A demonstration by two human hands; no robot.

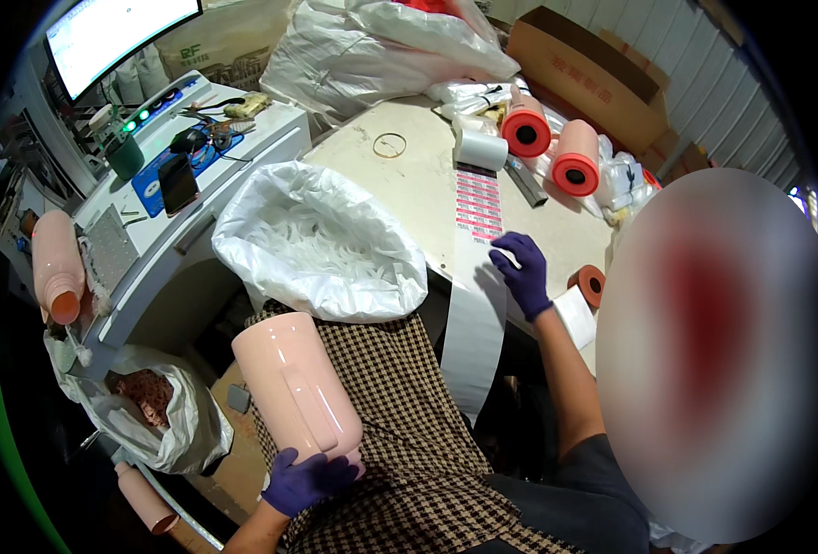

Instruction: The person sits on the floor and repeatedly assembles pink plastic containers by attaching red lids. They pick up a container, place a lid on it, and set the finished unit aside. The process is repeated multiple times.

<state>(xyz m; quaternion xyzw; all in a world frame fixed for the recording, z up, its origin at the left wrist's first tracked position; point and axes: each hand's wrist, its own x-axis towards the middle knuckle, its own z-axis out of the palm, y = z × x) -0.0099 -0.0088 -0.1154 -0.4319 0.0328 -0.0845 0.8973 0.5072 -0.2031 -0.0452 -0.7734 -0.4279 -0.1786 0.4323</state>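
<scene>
My left hand (307,482), in a purple glove, grips the narrower lower end of a glossy pink jug (290,379). The jug lies tilted over my checked apron (399,406), its long moulded handle facing up. Over the table's right part is my right hand (522,274), also gloved in purple, its fingers curled beside the lower labels of a label strip (479,198). Whether a label is between those fingertips is too small to tell. Below the printed rows, the bare backing paper (473,342) hangs off the table edge toward my lap.
A white bag (270,198) of clear plastic rings stands before me. Behind the strip are a white roll (481,150) and pink-red jugs (575,159). Leftward are a phone (179,183), another pink jug (56,263) and a bag of brown pieces (164,439). A blurred shape covers the right.
</scene>
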